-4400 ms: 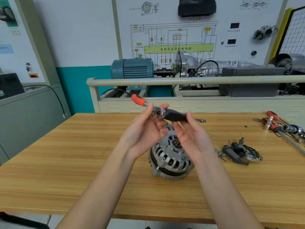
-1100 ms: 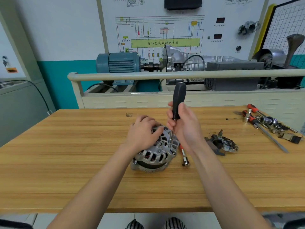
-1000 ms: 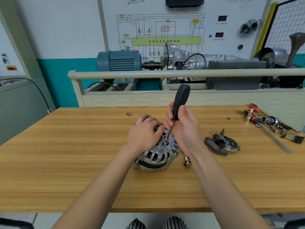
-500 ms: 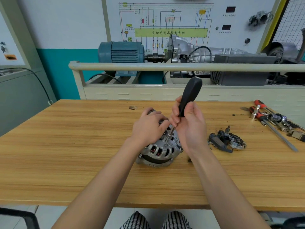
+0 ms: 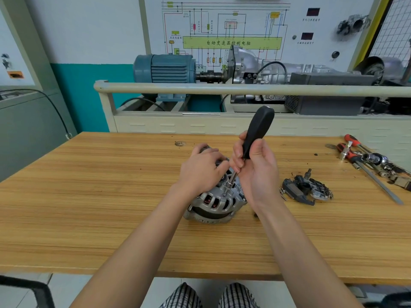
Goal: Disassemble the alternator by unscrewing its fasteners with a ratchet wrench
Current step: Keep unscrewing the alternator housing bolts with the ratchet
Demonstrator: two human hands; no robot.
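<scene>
A single head-worn, wide-angle view looks forward and down from above the person's lap across the bench (image 5: 93, 196). It sits close: both forearms run up from the bottom edge to the grip on the driver (image 5: 255, 134) at frame centre. Beyond the grip the view reaches the rail (image 5: 200, 88) and wall panel (image 5: 222, 30). Right of the grip, loose tools (image 5: 369, 161) lie near the frame edge.

Striped wood-grain table (image 5: 89, 207), smooth and matt; alternator (image 5: 214, 202) housing of dull cast grey metal; driver handle (image 5: 258, 130) of matt black plastic.
</scene>
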